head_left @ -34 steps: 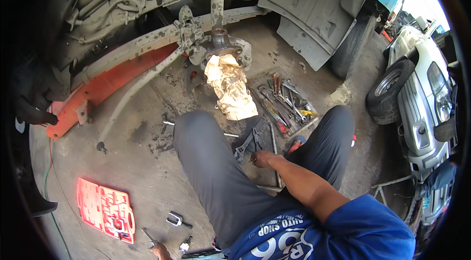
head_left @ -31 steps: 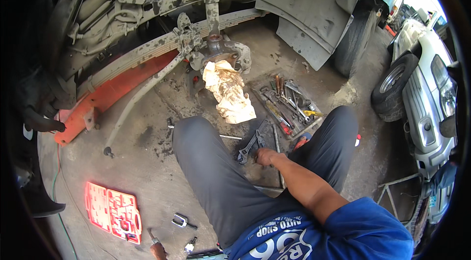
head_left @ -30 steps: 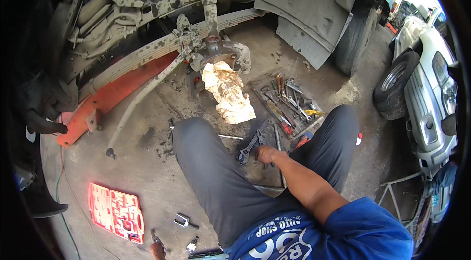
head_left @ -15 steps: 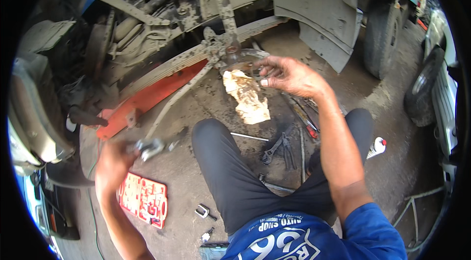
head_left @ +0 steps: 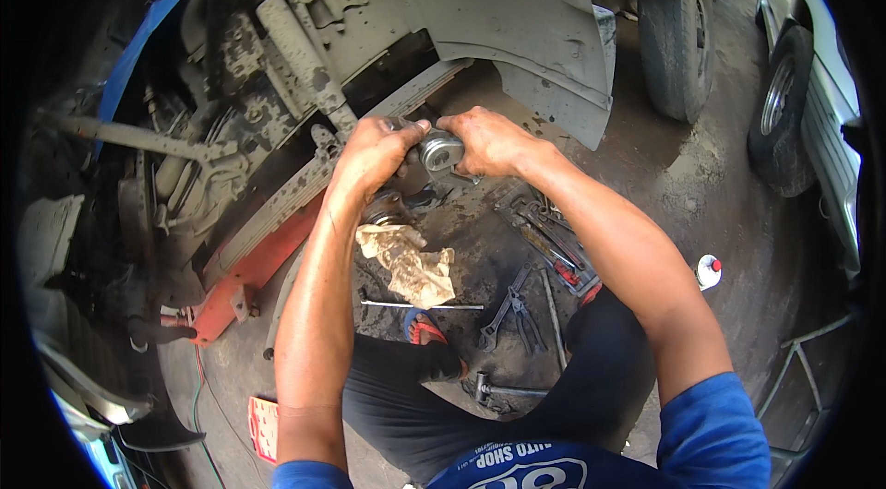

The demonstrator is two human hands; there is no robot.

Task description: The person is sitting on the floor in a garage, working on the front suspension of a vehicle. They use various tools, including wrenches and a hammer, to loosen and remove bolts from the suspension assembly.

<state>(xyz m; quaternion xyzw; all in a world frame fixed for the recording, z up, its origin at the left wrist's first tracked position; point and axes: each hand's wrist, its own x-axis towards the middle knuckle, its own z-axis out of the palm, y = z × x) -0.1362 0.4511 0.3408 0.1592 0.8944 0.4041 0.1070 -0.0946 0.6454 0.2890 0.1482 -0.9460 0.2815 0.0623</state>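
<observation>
Both hands meet in front of the vehicle's underside around a round silver metal part with a flat circular face. My left hand is closed on its left side, the thumb on top. My right hand grips the right side, its thumb almost touching the left one. Fingers cover much of the part, so its full shape is hidden. Just below hangs a dark, greasy round metal piece. Beneath that lies a crumpled, oil-stained sheet of paper or cloth.
Pliers, a thin metal rod and a hammer-like tool lie between my legs. A red tool case is at lower left, a white bottle at right. A red beam runs under the grey bodywork.
My left hand has swung up from the lower left with a metal object to meet my right hand. The view has shifted, and my legs have moved apart.
</observation>
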